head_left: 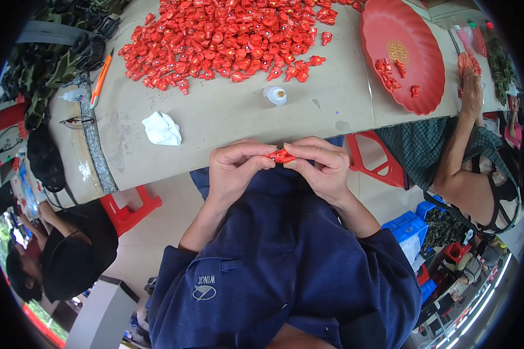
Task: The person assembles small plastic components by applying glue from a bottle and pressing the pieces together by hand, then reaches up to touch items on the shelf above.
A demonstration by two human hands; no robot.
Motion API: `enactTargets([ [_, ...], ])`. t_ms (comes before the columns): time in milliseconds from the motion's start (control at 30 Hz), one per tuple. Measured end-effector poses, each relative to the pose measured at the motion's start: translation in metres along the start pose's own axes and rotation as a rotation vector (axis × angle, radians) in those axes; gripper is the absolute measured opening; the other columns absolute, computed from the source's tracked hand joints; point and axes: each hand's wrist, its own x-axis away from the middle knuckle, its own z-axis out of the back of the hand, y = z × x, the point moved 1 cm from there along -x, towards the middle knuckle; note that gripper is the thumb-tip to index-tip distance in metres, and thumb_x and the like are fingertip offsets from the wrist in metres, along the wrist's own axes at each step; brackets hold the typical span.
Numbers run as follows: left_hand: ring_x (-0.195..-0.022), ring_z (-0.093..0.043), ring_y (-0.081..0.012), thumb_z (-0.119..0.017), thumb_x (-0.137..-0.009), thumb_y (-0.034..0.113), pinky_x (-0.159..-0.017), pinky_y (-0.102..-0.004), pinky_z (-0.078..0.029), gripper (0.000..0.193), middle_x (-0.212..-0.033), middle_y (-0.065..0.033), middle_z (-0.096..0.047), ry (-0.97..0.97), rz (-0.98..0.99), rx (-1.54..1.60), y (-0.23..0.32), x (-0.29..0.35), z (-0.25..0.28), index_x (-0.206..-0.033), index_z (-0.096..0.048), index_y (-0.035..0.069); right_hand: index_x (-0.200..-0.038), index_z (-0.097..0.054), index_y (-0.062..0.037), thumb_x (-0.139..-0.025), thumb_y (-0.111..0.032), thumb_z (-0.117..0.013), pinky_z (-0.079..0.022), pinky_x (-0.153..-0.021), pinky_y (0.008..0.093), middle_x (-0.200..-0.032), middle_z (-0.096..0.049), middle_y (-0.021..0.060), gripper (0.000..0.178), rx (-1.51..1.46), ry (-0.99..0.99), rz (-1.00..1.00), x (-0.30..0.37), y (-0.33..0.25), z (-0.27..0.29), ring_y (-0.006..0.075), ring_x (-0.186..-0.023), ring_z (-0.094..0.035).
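Observation:
Between the fingertips of my left hand point(237, 167) and my right hand point(320, 165) is a small red plastic piece point(281, 156). Both hands pinch it, one at each end, just off the table's near edge. Its exact kind is too small to tell, and the fingers cover its ends. A large pile of similar red pieces point(227, 41) lies at the far side of the table. Beyond my hands, a small white bottle point(275, 96) with a brownish tip rests on the tabletop. A crumpled white tissue point(162, 128) lies left of it.
A red scalloped tray point(431, 70) at the right holds several red pieces. An orange utility knife point(102, 79) lies at the left near dark green parts point(58, 75). Co-workers sit on both sides, one person's arm point(468, 122) reaching in at the right. Red stools point(379, 160) stand below the table.

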Motion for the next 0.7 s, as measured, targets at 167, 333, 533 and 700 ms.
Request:
enactTargets([
  [167, -0.068, -0.059, -0.0123, -0.060, -0.077, -0.005, -0.062, -0.0209, -0.049, 0.015, -0.080, -0.0104, -0.062, 0.009, 0.014, -0.002, -0.0011, 0.0004, 0.0012, -0.092, -0.062, -0.005, -0.096, -0.063, 0.0003, -0.072, 0.004, -0.065, -0.048, -0.063, 0.0221, -0.084, -0.063, 0.0102, 0.024, -0.056, 0.021, -0.026, -0.0005, 0.0013, -0.0021, 0.0146, -0.073, -0.062],
  [333, -0.064, -0.058, -0.0103, -0.061, -0.078, -0.001, -0.059, -0.0203, -0.048, 0.015, -0.076, -0.0084, -0.063, 0.094, 0.120, 0.043, -0.0026, 0.0021, -0.0002, -0.093, -0.062, -0.004, -0.094, -0.064, 0.0003, -0.074, 0.001, -0.064, -0.047, -0.062, 0.0211, -0.082, -0.064, 0.0095, 0.020, -0.149, 0.054, -0.160, 0.0015, 0.0047, -0.0061, 0.0127, -0.072, -0.061],
  [533, -0.064, -0.058, -0.0091, -0.061, -0.079, 0.002, -0.058, -0.0194, -0.048, 0.015, -0.076, -0.0080, -0.063, 0.112, 0.127, 0.032, -0.0040, 0.0013, -0.0004, -0.093, -0.062, -0.004, -0.089, -0.065, 0.0001, -0.077, -0.003, -0.064, -0.046, -0.058, 0.0201, -0.077, -0.064, 0.0085, 0.013, -0.159, 0.056, -0.305, 0.0067, 0.0040, -0.0091, 0.0102, -0.064, -0.059],
  [700, -0.064, -0.058, -0.0084, -0.061, -0.079, 0.002, -0.058, -0.0190, -0.047, 0.014, -0.075, -0.0072, -0.063, 0.129, 0.125, 0.003, -0.0028, 0.0015, -0.0022, -0.092, -0.062, -0.004, -0.088, -0.065, 0.0004, -0.078, -0.003, -0.063, -0.045, -0.055, 0.0198, -0.075, -0.063, 0.0078, 0.011, -0.141, 0.058, -0.299, 0.0045, 0.0023, -0.0089, 0.0095, -0.061, -0.058],
])
